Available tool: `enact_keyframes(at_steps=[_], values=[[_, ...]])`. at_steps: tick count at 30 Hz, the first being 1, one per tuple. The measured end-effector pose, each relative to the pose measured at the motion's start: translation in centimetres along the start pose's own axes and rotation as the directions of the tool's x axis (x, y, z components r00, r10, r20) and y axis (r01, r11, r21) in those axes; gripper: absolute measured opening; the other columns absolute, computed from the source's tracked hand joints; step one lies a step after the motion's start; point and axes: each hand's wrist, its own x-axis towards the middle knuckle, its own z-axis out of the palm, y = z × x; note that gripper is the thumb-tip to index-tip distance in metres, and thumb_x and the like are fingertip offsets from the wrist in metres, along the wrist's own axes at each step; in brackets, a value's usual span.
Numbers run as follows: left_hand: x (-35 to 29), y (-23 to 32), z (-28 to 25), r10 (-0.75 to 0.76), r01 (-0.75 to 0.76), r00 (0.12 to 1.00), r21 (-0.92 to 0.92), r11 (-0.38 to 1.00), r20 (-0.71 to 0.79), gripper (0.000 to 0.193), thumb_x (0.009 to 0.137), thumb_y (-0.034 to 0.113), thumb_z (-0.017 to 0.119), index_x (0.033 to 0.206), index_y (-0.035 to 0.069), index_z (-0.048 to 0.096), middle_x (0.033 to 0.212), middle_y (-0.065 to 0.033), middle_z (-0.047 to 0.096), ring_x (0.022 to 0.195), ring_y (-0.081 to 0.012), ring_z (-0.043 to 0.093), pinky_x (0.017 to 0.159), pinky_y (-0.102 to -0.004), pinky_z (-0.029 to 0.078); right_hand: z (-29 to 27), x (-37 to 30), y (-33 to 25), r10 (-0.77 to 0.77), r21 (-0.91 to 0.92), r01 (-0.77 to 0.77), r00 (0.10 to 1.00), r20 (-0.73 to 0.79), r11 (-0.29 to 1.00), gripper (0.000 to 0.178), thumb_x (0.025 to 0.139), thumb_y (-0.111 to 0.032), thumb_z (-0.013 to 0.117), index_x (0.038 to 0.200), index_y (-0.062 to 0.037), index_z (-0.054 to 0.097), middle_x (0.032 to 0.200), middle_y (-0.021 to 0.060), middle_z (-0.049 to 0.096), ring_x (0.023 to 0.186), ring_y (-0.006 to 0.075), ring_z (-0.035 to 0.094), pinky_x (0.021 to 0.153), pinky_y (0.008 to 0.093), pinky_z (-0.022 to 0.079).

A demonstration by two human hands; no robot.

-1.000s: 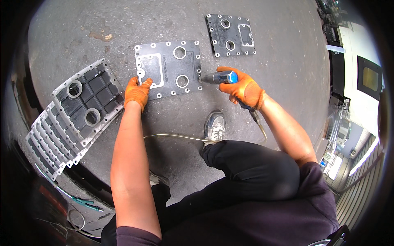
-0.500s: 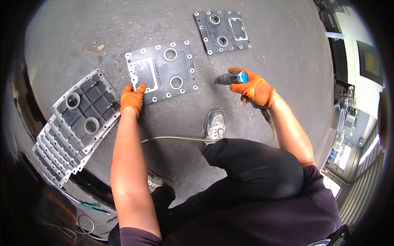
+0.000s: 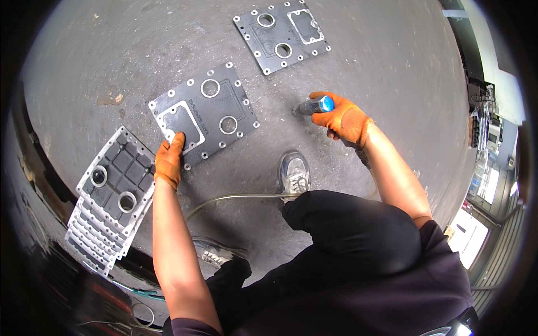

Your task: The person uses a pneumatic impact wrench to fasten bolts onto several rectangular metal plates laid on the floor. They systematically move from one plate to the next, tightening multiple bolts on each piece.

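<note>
A flat dark grey metal cover plate (image 3: 221, 106) with two round ringed holes, a silver raised frame and bolt holes along its edges lies ahead of me. My left hand (image 3: 170, 159), in an orange glove, grips its near left edge, thumb on top beside the silver frame; the fingers beneath are hidden. In my right hand (image 3: 350, 120), also gloved in orange, is a pistol-grip air tool (image 3: 314, 106) with a blue rear cap. Its dark nose points left, to the right of the plate and apart from it. A hose runs from its grip.
A similar plate (image 3: 255, 39) lies farther off. At the left, several ribbed metal covers (image 3: 115, 159) are stacked in a fanned overlap. An air hose (image 3: 241, 196) crosses the floor past my shoe (image 3: 294, 173). A teal-handled tool (image 3: 148, 294) lies at the lower left.
My view has turned, so the plates and the stack appear shifted and rotated. My left hand keeps its hold on the plate's edge. My right hand still holds the air tool, nearly in place.
</note>
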Motion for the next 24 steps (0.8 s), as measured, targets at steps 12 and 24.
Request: enact_keyframes(at_steps=[12, 24], values=[[-5.5, 5.5, 2.4, 0.279, -0.291, 0.956, 0.157, 0.944, 0.097, 0.04, 0.106, 0.039, 0.075, 0.094, 0.001, 0.072, 0.088, 0.0011, 0.065, 0.085, -0.0114, 0.055, 0.074, -0.032, 0.043, -3.0, 1.6, 1.4, -0.013, 0.005, 0.012, 0.992, 0.125, 1.0, 0.068, 0.094, -0.029, 0.079, 0.158, -0.0134, 0.062, 0.096, 0.01, 0.077, 0.074, 0.0167, 0.07, 0.072, 0.0348, 0.058], [0.7, 12.5, 19.6, 0.333, -0.24, 0.895, -0.308, 0.921, 0.297, 0.054, 0.112, 0.041, 0.064, 0.136, -0.007, 0.071, 0.129, -0.0114, 0.075, 0.117, -0.022, 0.069, 0.105, -0.0376, 0.053, -3.2, 1.6, 1.9, 0.012, -0.111, 0.008, 0.983, 0.181, 0.994, 0.069, 0.1, -0.034, 0.075, 0.163, -0.0214, 0.053, 0.133, 0.0203, 0.075, 0.123, 0.036, 0.073, 0.105, 0.0438, 0.057]])
